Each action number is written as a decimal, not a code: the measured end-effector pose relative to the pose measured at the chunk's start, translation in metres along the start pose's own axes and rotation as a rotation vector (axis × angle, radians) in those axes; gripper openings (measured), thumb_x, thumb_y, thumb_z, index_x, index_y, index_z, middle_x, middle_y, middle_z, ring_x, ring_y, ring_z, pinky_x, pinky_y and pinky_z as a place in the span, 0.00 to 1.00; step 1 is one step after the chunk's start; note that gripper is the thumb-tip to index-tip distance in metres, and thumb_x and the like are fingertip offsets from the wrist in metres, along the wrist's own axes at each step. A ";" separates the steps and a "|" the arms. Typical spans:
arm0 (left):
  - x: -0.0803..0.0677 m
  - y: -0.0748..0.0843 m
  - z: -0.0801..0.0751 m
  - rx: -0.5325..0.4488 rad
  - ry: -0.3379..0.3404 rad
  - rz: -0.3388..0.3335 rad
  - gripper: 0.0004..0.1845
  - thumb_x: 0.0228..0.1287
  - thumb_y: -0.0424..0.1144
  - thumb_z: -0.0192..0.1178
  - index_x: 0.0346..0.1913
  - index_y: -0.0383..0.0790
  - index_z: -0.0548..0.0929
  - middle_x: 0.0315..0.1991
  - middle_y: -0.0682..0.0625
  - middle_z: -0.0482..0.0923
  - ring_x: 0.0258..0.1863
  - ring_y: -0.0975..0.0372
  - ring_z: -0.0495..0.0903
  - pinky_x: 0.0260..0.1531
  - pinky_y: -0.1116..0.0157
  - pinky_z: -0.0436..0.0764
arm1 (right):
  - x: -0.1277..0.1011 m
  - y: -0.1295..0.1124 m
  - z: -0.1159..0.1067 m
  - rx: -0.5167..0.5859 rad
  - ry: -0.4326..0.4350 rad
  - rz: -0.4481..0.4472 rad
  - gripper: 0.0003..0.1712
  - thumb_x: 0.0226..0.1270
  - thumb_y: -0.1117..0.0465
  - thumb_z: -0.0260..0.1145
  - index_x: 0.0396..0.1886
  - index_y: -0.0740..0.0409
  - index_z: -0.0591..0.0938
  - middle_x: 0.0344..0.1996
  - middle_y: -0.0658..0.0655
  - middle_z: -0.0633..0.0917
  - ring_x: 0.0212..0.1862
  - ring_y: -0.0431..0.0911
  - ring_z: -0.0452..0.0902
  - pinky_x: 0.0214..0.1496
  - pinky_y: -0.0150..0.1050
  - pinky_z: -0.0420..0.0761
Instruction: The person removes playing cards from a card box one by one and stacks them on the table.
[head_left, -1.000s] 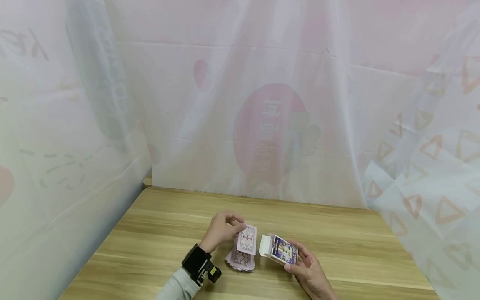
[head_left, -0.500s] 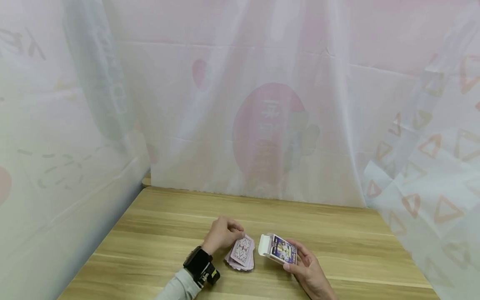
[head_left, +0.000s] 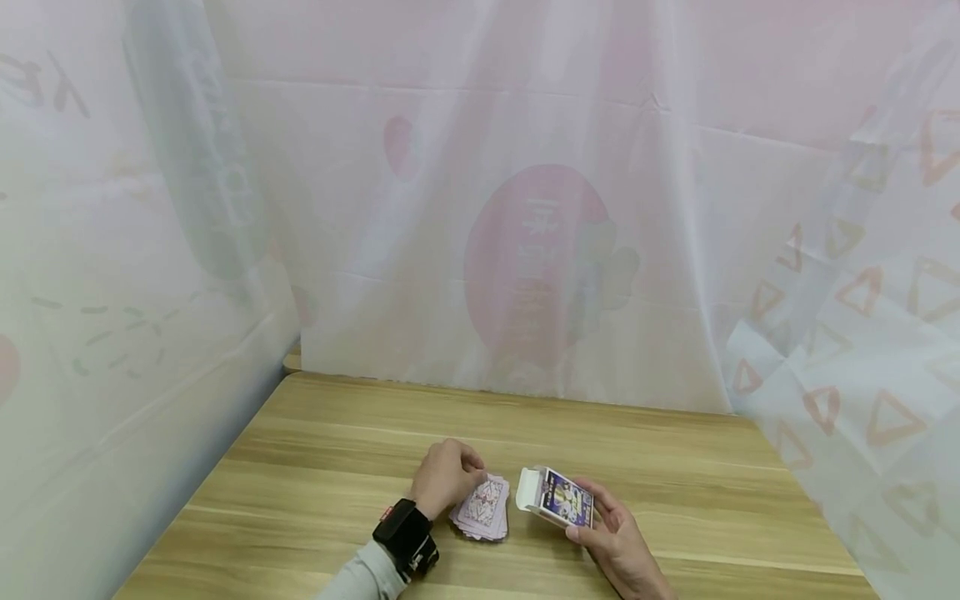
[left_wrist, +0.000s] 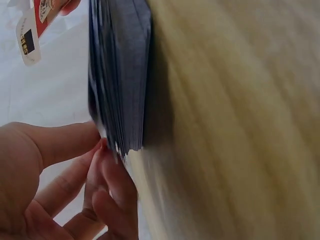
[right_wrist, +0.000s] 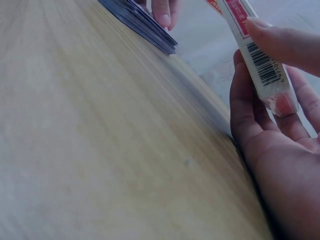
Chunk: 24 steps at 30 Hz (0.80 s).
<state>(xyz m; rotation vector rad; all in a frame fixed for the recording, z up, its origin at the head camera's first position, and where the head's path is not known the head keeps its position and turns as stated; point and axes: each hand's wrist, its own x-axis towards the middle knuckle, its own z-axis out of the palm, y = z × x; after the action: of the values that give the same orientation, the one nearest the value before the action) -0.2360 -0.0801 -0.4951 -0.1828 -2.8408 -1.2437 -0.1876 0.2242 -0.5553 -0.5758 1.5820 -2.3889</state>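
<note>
Cards (head_left: 483, 517) lie in a loose stack on the wooden table (head_left: 675, 467), under the fingertips of the left hand (head_left: 444, 477), whose curled fingers (left_wrist: 107, 175) pinch the stack's near edge. Just to the right of that hand, the right hand (head_left: 611, 537) holds a card box (head_left: 558, 498) between thumb and fingers, lifted off the table with its open flap turned toward the stack. Box and stack are near each other but apart. A black band (head_left: 405, 529) sits on the left wrist, above a grey sleeve (head_left: 360, 577). Pale printed sheets (head_left: 525, 250) hang beyond both hands.
</note>
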 end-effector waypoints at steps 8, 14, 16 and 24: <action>-0.003 0.002 0.000 0.065 0.024 -0.034 0.05 0.61 0.38 0.78 0.32 0.46 0.89 0.27 0.56 0.83 0.28 0.64 0.78 0.27 0.64 0.75 | -0.001 -0.002 0.001 -0.013 0.033 0.029 0.43 0.62 0.84 0.63 0.78 0.67 0.66 0.67 0.47 0.77 0.64 0.42 0.80 0.68 0.37 0.81; -0.005 0.004 -0.003 0.079 0.017 -0.047 0.08 0.61 0.39 0.77 0.32 0.42 0.87 0.28 0.53 0.81 0.28 0.61 0.78 0.26 0.63 0.74 | -0.003 -0.004 0.002 -0.028 0.063 0.065 0.42 0.63 0.82 0.64 0.77 0.62 0.68 0.67 0.47 0.77 0.64 0.42 0.80 0.69 0.37 0.80; -0.005 0.004 -0.004 0.091 0.014 -0.061 0.10 0.61 0.41 0.77 0.32 0.42 0.86 0.29 0.53 0.80 0.28 0.61 0.77 0.26 0.63 0.74 | -0.003 -0.004 0.001 -0.032 0.057 0.065 0.42 0.63 0.82 0.64 0.78 0.63 0.67 0.67 0.48 0.76 0.64 0.42 0.80 0.69 0.37 0.80; -0.005 0.005 -0.005 0.127 -0.001 -0.085 0.08 0.61 0.40 0.75 0.35 0.41 0.86 0.28 0.53 0.80 0.27 0.61 0.78 0.25 0.62 0.75 | -0.002 -0.003 0.002 -0.019 0.031 0.030 0.43 0.62 0.84 0.63 0.78 0.67 0.65 0.67 0.46 0.78 0.64 0.42 0.80 0.68 0.37 0.80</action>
<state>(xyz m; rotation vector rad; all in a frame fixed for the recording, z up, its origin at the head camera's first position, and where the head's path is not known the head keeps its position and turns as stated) -0.2308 -0.0811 -0.4881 -0.0598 -2.9450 -1.0710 -0.1848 0.2247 -0.5527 -0.5172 1.6158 -2.3744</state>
